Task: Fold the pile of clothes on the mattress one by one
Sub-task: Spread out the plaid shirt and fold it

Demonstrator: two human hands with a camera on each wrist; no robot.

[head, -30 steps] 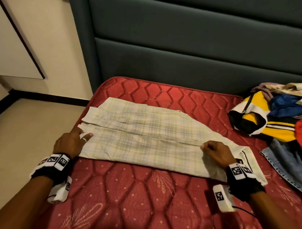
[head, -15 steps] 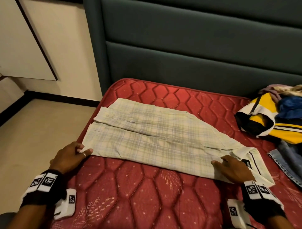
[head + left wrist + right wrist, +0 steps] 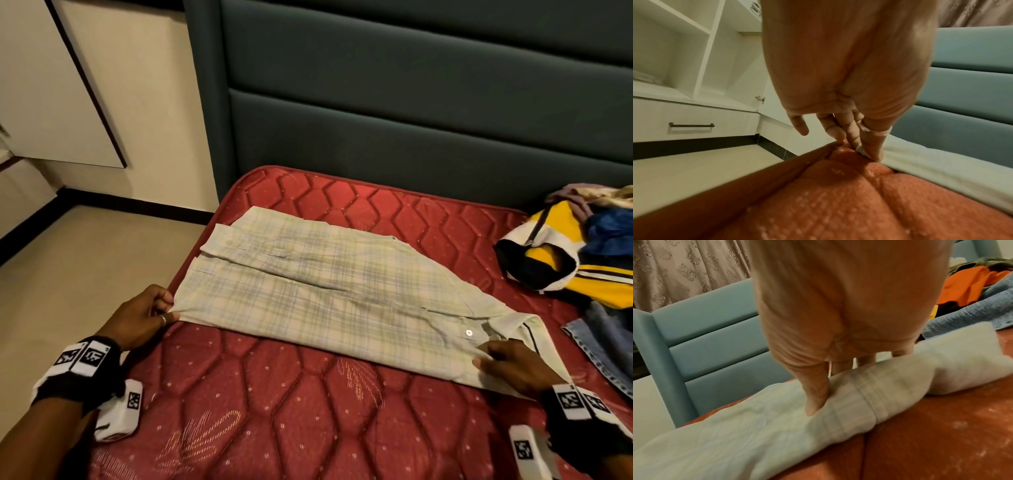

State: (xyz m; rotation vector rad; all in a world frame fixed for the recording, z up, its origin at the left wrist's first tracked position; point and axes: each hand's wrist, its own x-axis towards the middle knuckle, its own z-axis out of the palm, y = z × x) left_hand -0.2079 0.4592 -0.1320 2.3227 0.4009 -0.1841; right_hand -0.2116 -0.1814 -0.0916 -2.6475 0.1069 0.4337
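A pale plaid shirt lies folded lengthwise on the red quilted mattress, hem to the left and collar to the right. My left hand is at the hem's near corner. In the left wrist view the thumb and fingers pinch that corner of the shirt just above the mattress edge. My right hand is at the near edge by the collar. In the right wrist view its thumb presses the front of a raised ridge of the shirt, with the fingers behind it.
A pile of clothes with a yellow, white and black top sits at the right, and blue jeans lie just beyond the collar. A dark padded headboard rises behind. The mattress edge drops to the floor on the left.
Both hands slid along the shirt to its near edge. The left went from the middle of the hem to its near corner and pinched it; the right moved to the collar end.
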